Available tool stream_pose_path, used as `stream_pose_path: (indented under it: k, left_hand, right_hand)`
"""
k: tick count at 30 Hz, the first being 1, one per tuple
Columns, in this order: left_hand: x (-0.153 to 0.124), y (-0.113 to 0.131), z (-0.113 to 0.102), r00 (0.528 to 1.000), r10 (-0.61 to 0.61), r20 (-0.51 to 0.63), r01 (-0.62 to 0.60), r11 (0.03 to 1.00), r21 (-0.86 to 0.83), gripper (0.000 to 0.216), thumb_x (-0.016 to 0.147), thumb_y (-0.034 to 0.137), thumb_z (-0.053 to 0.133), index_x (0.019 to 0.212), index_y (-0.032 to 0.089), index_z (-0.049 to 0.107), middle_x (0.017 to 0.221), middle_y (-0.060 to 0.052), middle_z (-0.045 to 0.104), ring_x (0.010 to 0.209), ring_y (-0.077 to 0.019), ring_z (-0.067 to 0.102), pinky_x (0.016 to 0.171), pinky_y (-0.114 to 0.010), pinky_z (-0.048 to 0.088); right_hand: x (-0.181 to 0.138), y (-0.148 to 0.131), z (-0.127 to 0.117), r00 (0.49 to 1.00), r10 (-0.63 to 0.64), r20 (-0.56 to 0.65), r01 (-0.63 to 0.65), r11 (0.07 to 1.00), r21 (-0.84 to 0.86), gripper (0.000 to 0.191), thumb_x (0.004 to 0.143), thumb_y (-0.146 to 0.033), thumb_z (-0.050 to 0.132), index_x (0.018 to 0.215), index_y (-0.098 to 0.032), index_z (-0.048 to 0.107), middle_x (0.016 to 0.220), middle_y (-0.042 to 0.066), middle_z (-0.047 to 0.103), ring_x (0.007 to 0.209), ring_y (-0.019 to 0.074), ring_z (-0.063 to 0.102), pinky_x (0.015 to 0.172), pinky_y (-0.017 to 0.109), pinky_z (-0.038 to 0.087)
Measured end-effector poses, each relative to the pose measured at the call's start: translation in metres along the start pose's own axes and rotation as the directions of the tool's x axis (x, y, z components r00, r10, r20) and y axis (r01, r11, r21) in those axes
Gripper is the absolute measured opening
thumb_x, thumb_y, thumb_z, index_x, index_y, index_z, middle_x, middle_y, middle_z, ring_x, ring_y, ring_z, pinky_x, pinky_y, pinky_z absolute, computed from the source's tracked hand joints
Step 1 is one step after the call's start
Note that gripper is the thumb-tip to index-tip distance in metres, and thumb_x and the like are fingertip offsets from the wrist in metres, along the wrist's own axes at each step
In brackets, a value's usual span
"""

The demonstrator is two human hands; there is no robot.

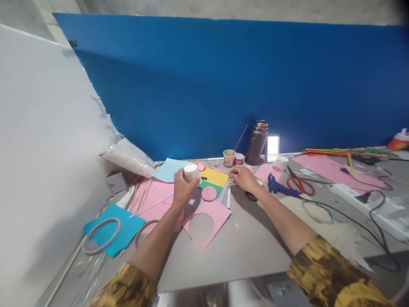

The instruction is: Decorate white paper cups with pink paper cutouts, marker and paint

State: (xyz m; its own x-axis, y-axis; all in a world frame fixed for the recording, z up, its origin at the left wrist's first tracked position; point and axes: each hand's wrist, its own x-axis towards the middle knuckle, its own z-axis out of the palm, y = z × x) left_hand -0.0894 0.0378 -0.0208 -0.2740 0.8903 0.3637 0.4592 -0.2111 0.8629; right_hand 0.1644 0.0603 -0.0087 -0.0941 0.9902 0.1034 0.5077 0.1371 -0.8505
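Note:
My left hand (184, 189) is wrapped round a small white paper cup (191, 171), held upright over the coloured sheets. My right hand (243, 178) is at the right edge of a yellow sheet (215, 175), its fingers pinched together; whatever they grip is hidden or too small to name. Between the hands lie a green sheet (212, 188) and a pink paper disc (208, 193). Closer to me is a pink square (220, 210) with a round hole cut out. A white pen-like stick (228, 197) rests just left of my right wrist.
A dark flask (256, 143) and a cup with a red stick (229, 158) stand by the blue panel (223, 85). Rightward lie a blue glue gun (281, 186), red-handled scissors (300, 184) and a white power strip (367, 209) with cables. Stacked cups (129, 155) lean at left.

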Motion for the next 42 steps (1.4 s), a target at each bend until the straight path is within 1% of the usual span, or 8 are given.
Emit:
stream_pose_path:
  k: [5, 11, 13, 19, 23, 29, 35, 42]
  left_hand:
    - [-0.012, 0.013, -0.002, 0.995, -0.043, 0.092, 0.05, 0.996, -0.07, 0.047, 0.073, 0.029, 0.07, 0.117, 0.021, 0.057, 0.112, -0.005, 0.064, 0.099, -0.0219, 0.061, 0.083, -0.034, 0.049]
    - [-0.021, 0.024, -0.001, 0.987, -0.041, 0.152, 0.055, 0.995, -0.089, 0.045, 0.07, 0.029, 0.069, 0.113, 0.02, 0.059, 0.108, -0.005, 0.067, 0.094, -0.0222, 0.062, 0.078, -0.032, 0.049]
    - [-0.023, 0.024, 0.0, 0.988, -0.03, 0.149, 0.042, 0.996, -0.079, 0.044, 0.071, 0.03, 0.069, 0.113, 0.02, 0.06, 0.109, -0.006, 0.067, 0.096, -0.0234, 0.062, 0.08, -0.034, 0.049]
    - [-0.026, 0.02, 0.005, 0.977, 0.002, 0.215, 0.015, 0.997, -0.079, 0.054, 0.073, 0.033, 0.069, 0.124, 0.021, 0.059, 0.119, -0.008, 0.067, 0.104, -0.0265, 0.063, 0.085, -0.037, 0.05]
    - [-0.03, 0.034, 0.001, 0.973, -0.007, 0.231, 0.026, 0.997, -0.077, 0.053, 0.072, 0.032, 0.07, 0.123, 0.021, 0.06, 0.117, -0.008, 0.068, 0.102, -0.0266, 0.064, 0.082, -0.036, 0.051]
    - [-0.038, 0.062, -0.003, 0.938, 0.039, 0.345, 0.004, 0.992, -0.122, 0.051, 0.065, 0.026, 0.072, 0.115, 0.021, 0.064, 0.107, -0.004, 0.07, 0.092, -0.0246, 0.065, 0.078, -0.035, 0.053]
    - [-0.041, 0.047, 0.009, 0.866, 0.076, 0.495, 0.083, 0.953, -0.291, 0.056, 0.065, 0.024, 0.074, 0.12, 0.021, 0.064, 0.111, -0.006, 0.07, 0.101, -0.0255, 0.066, 0.087, -0.038, 0.053]
    - [-0.04, 0.039, 0.004, 0.867, 0.047, 0.496, 0.132, 0.938, -0.32, 0.059, 0.067, 0.027, 0.076, 0.124, 0.021, 0.064, 0.111, -0.007, 0.072, 0.101, -0.0256, 0.067, 0.086, -0.038, 0.054]
  right_hand:
    - [-0.013, -0.001, -0.029, 0.987, -0.137, 0.087, 0.16, 0.915, -0.371, 0.012, 0.083, -0.019, 0.066, 0.076, -0.02, 0.075, 0.082, 0.005, 0.074, 0.083, 0.0208, 0.065, 0.07, 0.026, 0.041]
    - [-0.045, 0.009, -0.003, 0.888, -0.251, 0.386, 0.453, 0.628, -0.633, 0.04, 0.09, -0.01, 0.052, 0.117, -0.029, 0.075, 0.116, 0.008, 0.068, 0.094, 0.0204, 0.065, 0.073, 0.026, 0.043]
    - [-0.051, 0.015, 0.007, 0.882, -0.242, 0.405, 0.466, 0.58, -0.668, 0.038, 0.093, -0.013, 0.051, 0.117, -0.03, 0.075, 0.115, 0.008, 0.066, 0.09, 0.0208, 0.064, 0.069, 0.027, 0.042]
    - [-0.044, 0.018, 0.003, 0.91, -0.217, 0.353, 0.412, 0.556, -0.722, 0.036, 0.096, -0.018, 0.05, 0.122, -0.03, 0.072, 0.119, 0.008, 0.065, 0.09, 0.0218, 0.064, 0.069, 0.027, 0.042]
    - [-0.04, 0.022, -0.049, 0.978, -0.138, 0.154, 0.204, 0.528, -0.824, 0.044, 0.09, -0.012, 0.055, 0.13, -0.026, 0.067, 0.126, 0.011, 0.065, 0.107, 0.0241, 0.064, 0.078, 0.028, 0.046]
    - [-0.058, 0.067, -0.129, 0.996, 0.077, -0.04, -0.067, 0.386, -0.92, 0.024, 0.078, -0.01, 0.062, 0.097, -0.016, 0.077, 0.107, 0.02, 0.07, 0.104, 0.0328, 0.065, 0.084, 0.037, 0.046]
    - [-0.071, 0.101, -0.127, 0.992, 0.063, -0.106, -0.121, 0.34, -0.932, 0.028, 0.085, -0.016, 0.057, 0.106, -0.012, 0.075, 0.112, 0.023, 0.067, 0.108, 0.0358, 0.061, 0.089, 0.041, 0.044]
    - [-0.072, 0.104, -0.123, 0.988, -0.008, -0.157, -0.144, 0.362, -0.921, 0.036, 0.082, -0.023, 0.06, 0.116, -0.013, 0.069, 0.118, 0.02, 0.065, 0.113, 0.0365, 0.056, 0.09, 0.041, 0.041]
